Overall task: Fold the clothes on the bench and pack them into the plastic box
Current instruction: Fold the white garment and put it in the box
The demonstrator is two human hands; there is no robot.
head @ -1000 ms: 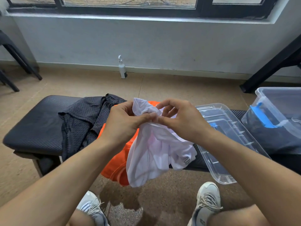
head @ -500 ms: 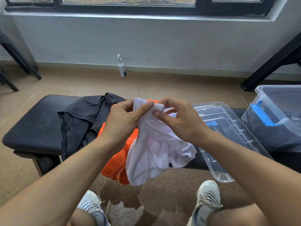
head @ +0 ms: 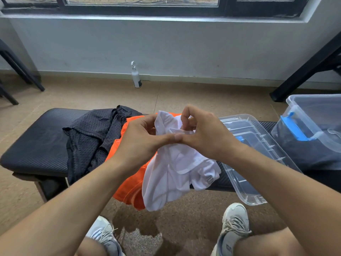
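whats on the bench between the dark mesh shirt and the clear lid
In the head view, an orange garment lies between the dark mesh shirt and the clear lid, with the white garment held in front of it by both hands.

The plastic box (head: pixel 313 126) is cut off by the right edge of the frame. The white garment (head: pixel 173 174) and both forearms hide much of the orange garment (head: pixel 129 185). The white garment's small print is unreadable.
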